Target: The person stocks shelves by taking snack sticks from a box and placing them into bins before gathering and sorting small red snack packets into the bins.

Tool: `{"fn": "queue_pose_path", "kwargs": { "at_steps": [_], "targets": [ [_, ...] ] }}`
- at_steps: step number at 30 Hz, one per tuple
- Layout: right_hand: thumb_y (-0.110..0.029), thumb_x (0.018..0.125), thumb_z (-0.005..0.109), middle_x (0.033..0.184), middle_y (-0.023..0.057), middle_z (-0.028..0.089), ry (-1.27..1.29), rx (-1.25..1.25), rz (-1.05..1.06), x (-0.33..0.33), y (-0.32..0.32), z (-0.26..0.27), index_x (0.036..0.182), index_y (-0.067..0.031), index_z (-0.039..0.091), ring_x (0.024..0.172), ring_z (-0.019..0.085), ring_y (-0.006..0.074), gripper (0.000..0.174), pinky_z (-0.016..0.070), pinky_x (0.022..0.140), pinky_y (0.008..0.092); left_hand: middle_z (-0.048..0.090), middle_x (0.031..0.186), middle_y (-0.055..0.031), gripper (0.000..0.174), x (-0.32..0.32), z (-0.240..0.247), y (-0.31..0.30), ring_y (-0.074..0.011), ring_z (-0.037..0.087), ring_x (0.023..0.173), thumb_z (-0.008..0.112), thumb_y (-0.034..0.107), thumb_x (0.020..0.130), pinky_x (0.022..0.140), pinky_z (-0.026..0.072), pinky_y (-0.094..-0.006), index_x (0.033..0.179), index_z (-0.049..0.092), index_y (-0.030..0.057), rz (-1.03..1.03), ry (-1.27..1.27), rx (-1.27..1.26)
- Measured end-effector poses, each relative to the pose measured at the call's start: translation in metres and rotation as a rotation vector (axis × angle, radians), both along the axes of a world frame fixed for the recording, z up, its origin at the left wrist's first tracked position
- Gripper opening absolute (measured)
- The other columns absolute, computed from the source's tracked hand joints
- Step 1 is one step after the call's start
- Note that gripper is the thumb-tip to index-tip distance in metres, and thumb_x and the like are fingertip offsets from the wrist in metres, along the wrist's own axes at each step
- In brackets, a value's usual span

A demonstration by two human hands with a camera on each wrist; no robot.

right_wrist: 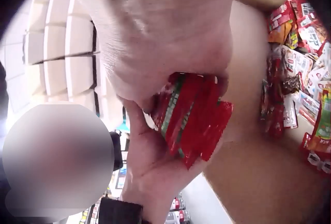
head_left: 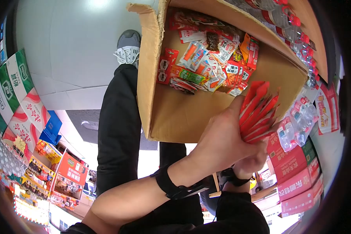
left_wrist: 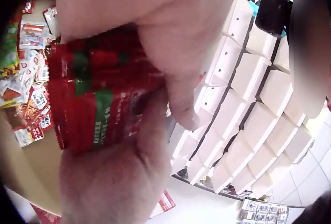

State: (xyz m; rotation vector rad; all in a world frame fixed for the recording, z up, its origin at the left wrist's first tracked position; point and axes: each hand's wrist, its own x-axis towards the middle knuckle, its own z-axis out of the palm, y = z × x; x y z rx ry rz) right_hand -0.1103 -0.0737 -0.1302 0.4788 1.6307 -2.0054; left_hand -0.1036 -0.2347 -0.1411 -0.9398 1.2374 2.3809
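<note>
A fanned bundle of red snack packets (head_left: 257, 113) is held between both hands, over the near right corner of a cardboard box (head_left: 179, 121). My left hand (head_left: 224, 134) grips the bundle from the left, thumb and fingers around it. Below it, partly hidden, my right hand (head_left: 253, 162) holds the lower end. In the left wrist view, fingers of both hands close on the red packets (left_wrist: 108, 95), whose green label patches show. The right wrist view has my right hand (right_wrist: 170, 33) above the packets (right_wrist: 191, 120), their free ends fanned out.
Inside the box lies a pile of mixed snack packets (head_left: 210, 66). Bottled water (head_left: 296, 35) lines the right side, with red cartons (head_left: 296, 171) below. Green and pink cartons (head_left: 17, 93) stand at left. A shoe (head_left: 128, 46) is beside the box.
</note>
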Motion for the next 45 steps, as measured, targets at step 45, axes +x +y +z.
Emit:
{"fn": "queue_pose_path", "kwargs": {
  "at_steps": [45],
  "targets": [
    [-0.021, 0.086, 0.070, 0.109, 0.0203, 0.073, 0.953, 1.040, 1.202, -0.129, -0.121, -0.321, 0.125, -0.0056, 0.069, 0.093, 0.073, 0.0377, 0.042, 0.0604, 0.084, 0.0476, 0.074, 0.111, -0.0033, 0.047, -0.002, -0.015, -0.030, -0.0093, 0.068, 0.101, 0.084, 0.001, 0.081, 0.091, 0.0543, -0.0286, 0.123, 0.064, 0.0021, 0.267, -0.079, 0.109]
  ]
}}
